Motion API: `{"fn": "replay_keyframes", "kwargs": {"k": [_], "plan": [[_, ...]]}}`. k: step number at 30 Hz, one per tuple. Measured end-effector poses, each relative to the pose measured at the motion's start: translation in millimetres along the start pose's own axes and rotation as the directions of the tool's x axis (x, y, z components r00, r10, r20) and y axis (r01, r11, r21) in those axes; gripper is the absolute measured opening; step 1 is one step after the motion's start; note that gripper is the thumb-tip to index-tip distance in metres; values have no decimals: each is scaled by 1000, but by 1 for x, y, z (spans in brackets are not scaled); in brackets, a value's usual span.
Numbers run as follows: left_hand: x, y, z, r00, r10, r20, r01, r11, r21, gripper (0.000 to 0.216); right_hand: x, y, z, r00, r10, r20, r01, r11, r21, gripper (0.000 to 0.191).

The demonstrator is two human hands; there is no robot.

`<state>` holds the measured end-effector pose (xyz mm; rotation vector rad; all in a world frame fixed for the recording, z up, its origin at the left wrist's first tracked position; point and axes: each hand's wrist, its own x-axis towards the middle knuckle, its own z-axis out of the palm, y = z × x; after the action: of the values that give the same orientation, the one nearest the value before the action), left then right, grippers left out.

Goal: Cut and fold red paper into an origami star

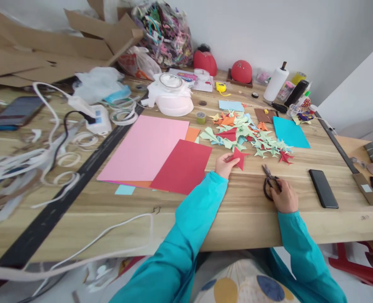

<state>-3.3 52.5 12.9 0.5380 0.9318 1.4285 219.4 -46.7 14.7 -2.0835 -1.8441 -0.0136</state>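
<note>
My left hand (224, 166) pinches a small pointed piece of folded red paper (241, 159) just above the wooden table. To its right, my right hand (286, 198) has its fingers on the black handle of the scissors (267, 171), whose blades point away from me. Beyond both hands lies a loose heap of small folded paper shapes (237, 134), mostly pale green, with some orange, yellow, red and blue ones. A red paper sheet (182, 166) rests beside my left forearm, partly over a large pink sheet (147, 141).
A phone (323, 188) lies right of my right hand. Behind the heap are a turquoise sheet (290, 132), a tape roll (201, 118) and a yellow tape measure (220, 87). Cables and a power strip (98, 120) crowd the left. A white cord (110, 229) crosses the front edge.
</note>
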Motion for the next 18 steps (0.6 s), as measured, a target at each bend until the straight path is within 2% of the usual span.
{"fn": "replay_keyframes", "kwargs": {"k": [2,3,4,6,8,9,10,12,16,18], "plan": [[-12,3,2,999,-38,23,39,999,-31,40,-16,-7,-6,995,90,38,-96,972,214,39],[-19,3,3,997,-61,37,63,997,-46,40,-26,-11,-10,988,132,81,-153,916,370,43],[-26,3,4,996,-78,39,80,995,-56,39,-35,-17,-13,977,165,134,-211,814,541,48],[-41,2,6,994,-108,32,109,992,-60,39,-53,-30,-20,941,129,314,-335,498,800,57],[-52,-2,8,993,-115,21,116,992,-45,37,-65,-42,-25,888,34,459,-454,222,863,62],[-56,-4,9,993,-113,17,113,993,-39,37,-69,-47,-27,854,-7,520,-514,146,845,61],[-59,-6,9,994,-109,16,110,993,-34,38,-71,-52,-28,826,-36,563,-557,110,823,56],[-62,-9,10,995,-96,18,96,995,-24,37,-72,-59,-31,797,-14,604,-600,104,794,47],[-62,-10,7,999,-39,4,39,999,11,35,-73,-67,-35,799,-20,601,-575,268,773,45],[-62,-9,6,1000,-17,5,17,1000,25,32,-76,-69,-36,788,-39,615,-581,286,762,44]]}}
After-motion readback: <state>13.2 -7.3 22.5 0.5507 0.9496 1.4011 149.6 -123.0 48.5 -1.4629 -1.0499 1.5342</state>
